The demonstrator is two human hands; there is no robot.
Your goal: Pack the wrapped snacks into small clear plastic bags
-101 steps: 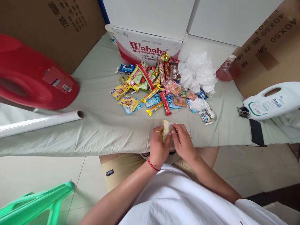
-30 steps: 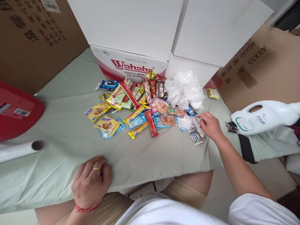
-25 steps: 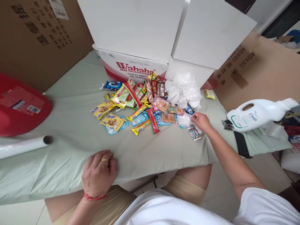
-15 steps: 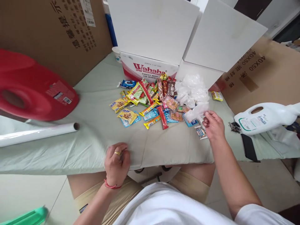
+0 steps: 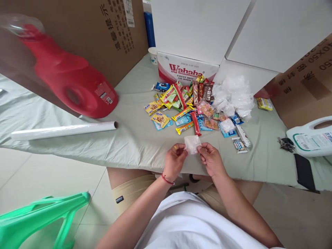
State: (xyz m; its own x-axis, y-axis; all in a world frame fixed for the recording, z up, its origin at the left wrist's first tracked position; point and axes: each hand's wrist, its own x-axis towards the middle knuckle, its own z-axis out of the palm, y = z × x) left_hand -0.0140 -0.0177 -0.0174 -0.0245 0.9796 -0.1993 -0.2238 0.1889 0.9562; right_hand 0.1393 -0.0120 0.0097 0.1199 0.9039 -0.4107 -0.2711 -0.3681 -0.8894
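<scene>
Head view, the only feed I had. A folded plastic sheet (image 5: 192,143) sat between both hands over the near side of the cloth-covered table (image 5: 137,145), just off frame centre toward four o'clock. I could not tell whether it touched the cloth. The left hand (image 5: 174,161) pinched its edge at eight o'clock, the right hand (image 5: 213,161) at four; both grips narrow, plastic between thumb and fingers. I judged it very light, limp, probably slick and apt to cling to itself, easier to crease than break. Best hold, to my mind: thumb and forefinger at opposite corners, little pressure. From the sheet, snacks (image 5: 180,95) lay toward twelve, crumpled bags (image 5: 232,97) between one and two, a white roll (image 5: 64,131) at nine.
</scene>
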